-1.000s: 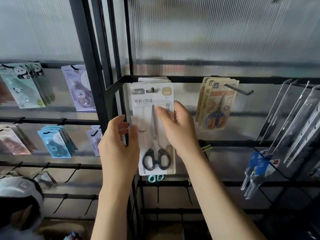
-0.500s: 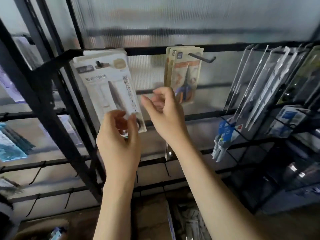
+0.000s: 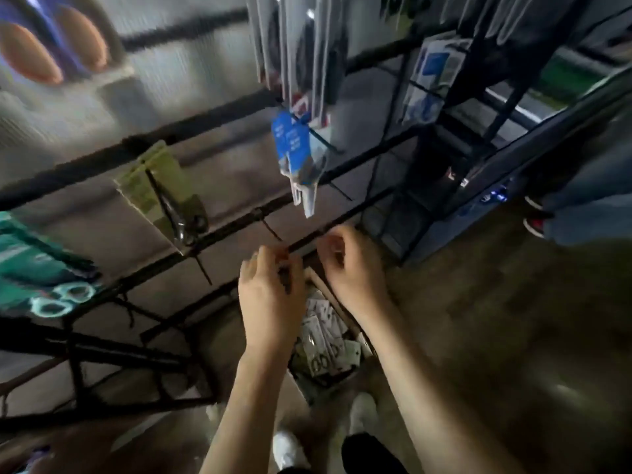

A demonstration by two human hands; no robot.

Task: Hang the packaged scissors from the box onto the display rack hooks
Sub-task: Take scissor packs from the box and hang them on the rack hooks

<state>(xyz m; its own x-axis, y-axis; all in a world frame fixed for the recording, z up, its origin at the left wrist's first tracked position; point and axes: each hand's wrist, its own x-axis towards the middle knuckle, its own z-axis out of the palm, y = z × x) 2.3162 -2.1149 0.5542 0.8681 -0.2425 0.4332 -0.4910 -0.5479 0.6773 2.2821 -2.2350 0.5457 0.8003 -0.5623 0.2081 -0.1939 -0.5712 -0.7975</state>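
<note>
Packaged scissors lie heaped in box on floor, lower centre of frame, under 2 bare hands. Left hand and right hand hover above box, fingers loosely curled, holding nothing. Black rack crosses frame behind. Green pack hangs centre left, blue packs upper centre. Frame blurred.

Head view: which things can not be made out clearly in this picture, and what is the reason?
- Box: the left hand and right hand cover much of it, so its full contents are hidden.
- Packaged scissors in the box: motion blur makes the print unreadable and the count uncertain.
- Left fingers: blurred; whether they hold anything cannot be told.
- Teal packs: cut off by the left edge.
</note>
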